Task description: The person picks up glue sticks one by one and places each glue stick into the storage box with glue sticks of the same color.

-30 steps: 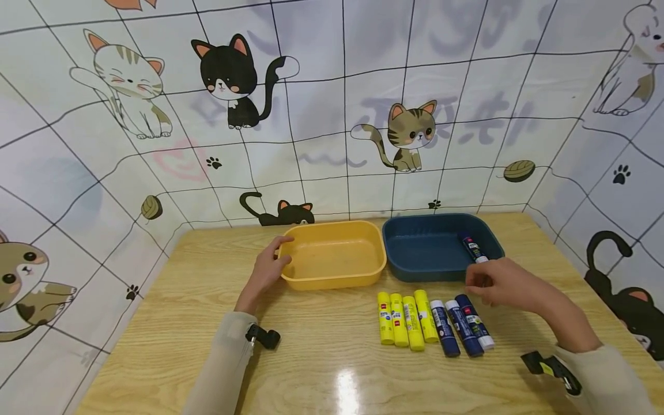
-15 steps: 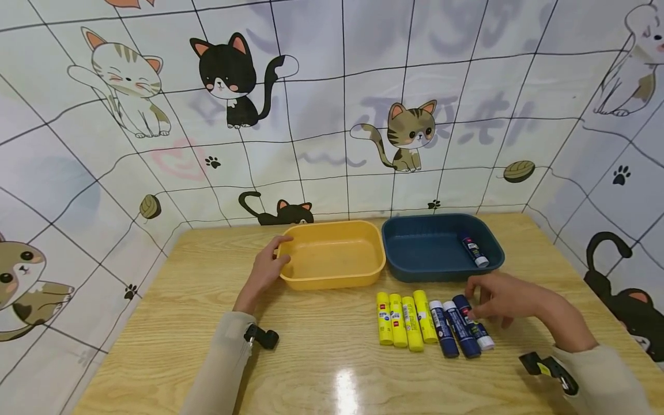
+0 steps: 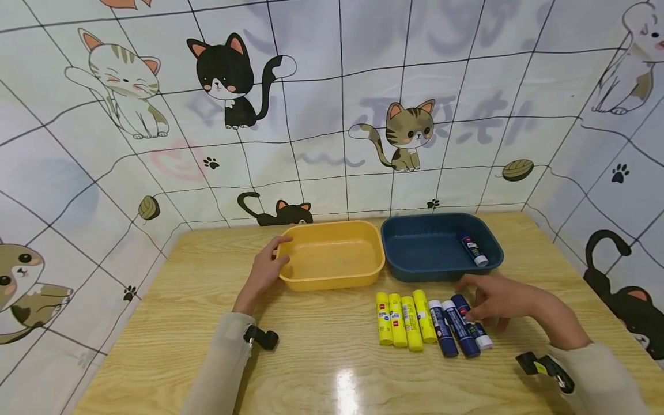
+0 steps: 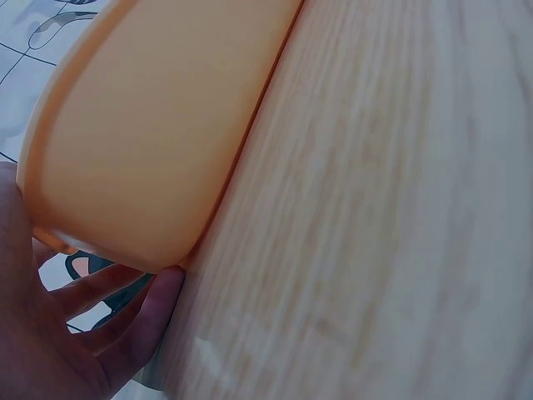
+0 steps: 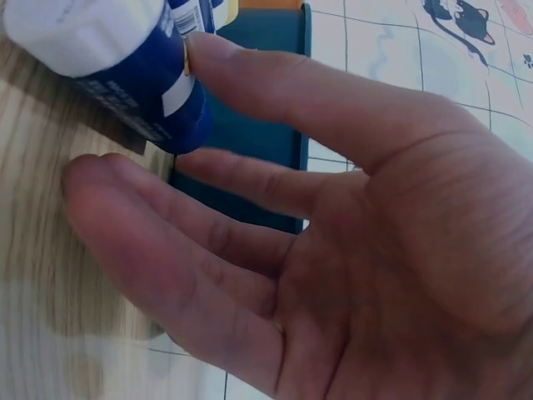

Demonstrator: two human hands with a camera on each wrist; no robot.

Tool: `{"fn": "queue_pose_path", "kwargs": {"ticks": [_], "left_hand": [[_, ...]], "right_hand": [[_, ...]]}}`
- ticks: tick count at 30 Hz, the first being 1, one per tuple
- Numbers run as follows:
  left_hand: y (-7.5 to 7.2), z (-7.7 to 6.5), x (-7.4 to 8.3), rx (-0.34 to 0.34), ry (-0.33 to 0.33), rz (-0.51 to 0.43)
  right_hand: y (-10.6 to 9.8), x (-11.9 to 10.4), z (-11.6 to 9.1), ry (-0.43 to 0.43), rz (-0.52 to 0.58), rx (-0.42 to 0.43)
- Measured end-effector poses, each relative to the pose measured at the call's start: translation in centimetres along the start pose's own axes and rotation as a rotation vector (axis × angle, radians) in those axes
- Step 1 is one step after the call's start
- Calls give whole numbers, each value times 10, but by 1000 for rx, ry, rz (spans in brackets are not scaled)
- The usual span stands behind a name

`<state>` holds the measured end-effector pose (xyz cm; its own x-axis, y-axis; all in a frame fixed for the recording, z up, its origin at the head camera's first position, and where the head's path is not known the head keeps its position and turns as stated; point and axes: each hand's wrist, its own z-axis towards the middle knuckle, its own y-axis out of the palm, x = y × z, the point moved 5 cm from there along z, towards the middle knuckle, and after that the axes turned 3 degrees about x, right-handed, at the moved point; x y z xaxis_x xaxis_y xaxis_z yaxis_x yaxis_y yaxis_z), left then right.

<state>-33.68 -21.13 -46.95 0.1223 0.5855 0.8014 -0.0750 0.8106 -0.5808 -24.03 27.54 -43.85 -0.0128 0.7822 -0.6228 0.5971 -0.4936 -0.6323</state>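
At the left end of a yellow plastic basket (image 3: 332, 283), my left hand (image 3: 264, 268) grips the rim. Its lower fingers lie against the outer end wall (image 4: 125, 250) in the left wrist view. My right hand (image 3: 500, 297) is over the rightmost glue stick (image 3: 479, 333), navy with a white end. The thumb (image 5: 218, 62) touches that stick's side, while the other fingers stretch past and below it, fairly straight. Two more navy glue sticks (image 3: 443, 331) lie beside it, then a row of several yellow glue sticks (image 3: 396, 320).
A dark blue basket (image 3: 425, 253) stands against the yellow one's right side, with one navy glue stick (image 3: 474, 251) inside. Both baskets are near the back of the wooden table (image 3: 311, 363), close to a cat-patterned wall covering (image 3: 321, 115).
My right hand has come down and left from beside the blue basket's front corner to the rightmost navy glue stick, its fingers spreading. The left hand keeps its place on the yellow basket.
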Motion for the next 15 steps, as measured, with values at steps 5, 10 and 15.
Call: {"fn": "queue_pose_path", "kwargs": {"ticks": [5, 10, 15], "left_hand": [[0, 0, 0, -5, -2, 2], [-1, 1, 0, -1, -2, 5], [-1, 1, -1, -1, -3, 5]], "right_hand": [[3, -1, -1, 10, -1, -21], [2, 0, -1, 15, 11, -22], [1, 2, -1, 20, 17, -3]]}}
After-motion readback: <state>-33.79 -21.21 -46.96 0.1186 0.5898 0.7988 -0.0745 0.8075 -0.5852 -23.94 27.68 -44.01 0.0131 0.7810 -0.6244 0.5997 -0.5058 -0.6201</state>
